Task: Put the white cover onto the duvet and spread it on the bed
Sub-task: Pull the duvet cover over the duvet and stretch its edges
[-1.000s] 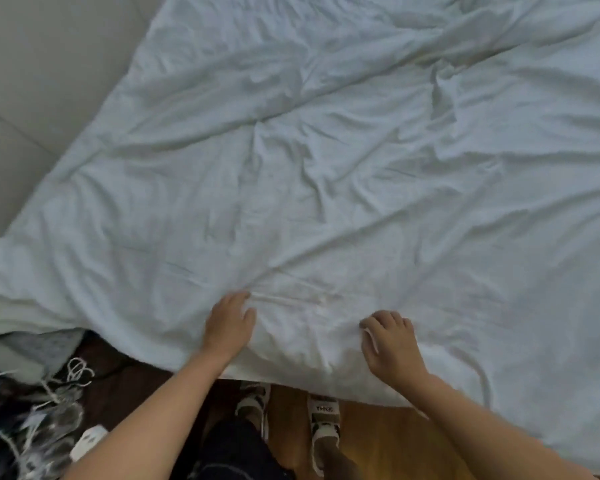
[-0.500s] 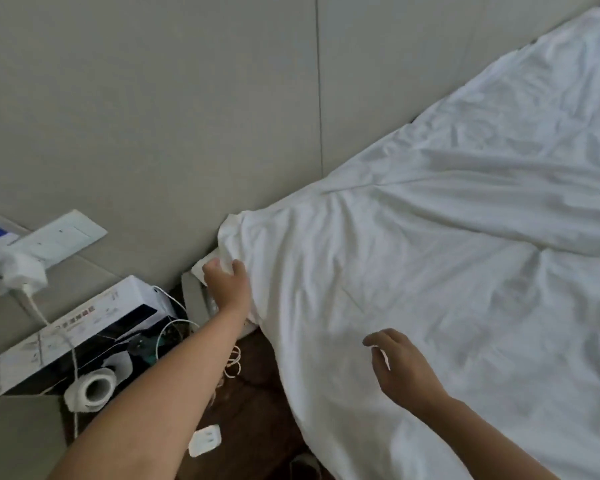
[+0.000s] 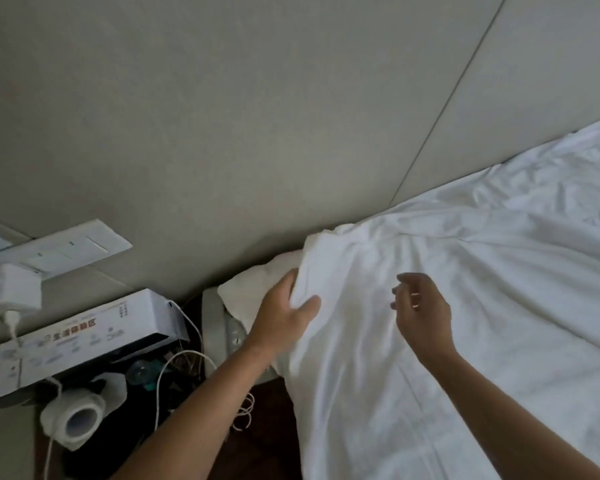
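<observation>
Two hands work at the bed's corner by the wall (image 3: pixel 291 116): the left hand (image 3: pixel 284 320) pinches the edge of the white cover (image 3: pixel 430 341), which lies spread over the bed, while the right hand (image 3: pixel 425 311) hovers just above it, fingers loosely curled, grasping nothing.

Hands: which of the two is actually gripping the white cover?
The left hand: it pinches the cover at its corner by the wall. The right hand hovers above the fabric, fingers loosely curled, gripping nothing.
</observation>
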Motion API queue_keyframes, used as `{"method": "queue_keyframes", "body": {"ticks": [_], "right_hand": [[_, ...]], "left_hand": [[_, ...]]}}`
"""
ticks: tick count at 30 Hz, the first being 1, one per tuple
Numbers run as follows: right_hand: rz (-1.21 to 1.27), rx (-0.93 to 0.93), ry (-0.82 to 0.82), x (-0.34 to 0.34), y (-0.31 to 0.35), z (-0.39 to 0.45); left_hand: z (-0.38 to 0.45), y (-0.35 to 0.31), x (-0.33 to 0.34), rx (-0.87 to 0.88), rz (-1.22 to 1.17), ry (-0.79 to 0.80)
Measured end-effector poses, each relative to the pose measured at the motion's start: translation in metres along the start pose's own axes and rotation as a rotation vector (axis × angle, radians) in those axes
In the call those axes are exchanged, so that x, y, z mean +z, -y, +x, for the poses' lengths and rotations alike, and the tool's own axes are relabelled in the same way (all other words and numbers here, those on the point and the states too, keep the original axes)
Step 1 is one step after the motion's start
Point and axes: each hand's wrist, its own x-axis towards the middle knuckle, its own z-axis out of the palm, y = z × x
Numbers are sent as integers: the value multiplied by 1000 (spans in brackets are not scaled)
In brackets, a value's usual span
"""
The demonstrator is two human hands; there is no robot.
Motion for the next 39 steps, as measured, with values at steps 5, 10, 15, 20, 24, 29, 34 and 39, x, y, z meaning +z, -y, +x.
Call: {"method": "queue_keyframes", "body": {"ticks": [5, 10, 15, 20, 24, 29, 34, 39], "right_hand": [[-269, -344, 85, 32, 45, 89], [-744, -150, 760, 56, 45, 133], [-1011, -313, 783, 46, 41, 133], [-1351, -243, 496, 36, 68, 153], [-992, -138, 231, 49, 98, 163], [-449, -489, 38, 90, 70, 139], [-297, -415, 67, 127, 39, 139], [-227, -88, 324, 135, 31, 160]], "left_hand": [[-43, 37, -9, 465, 457, 77], [-44, 47, -19, 287, 210, -79], [-16, 36, -48, -190, -231, -330], [21, 41, -77, -481, -459, -192], [35, 44, -88, -424, -203, -182], [51, 57, -93, -379, -50, -645], [59, 84, -85, -396, 273, -642], [62, 90, -84, -525, 515, -486]]}}
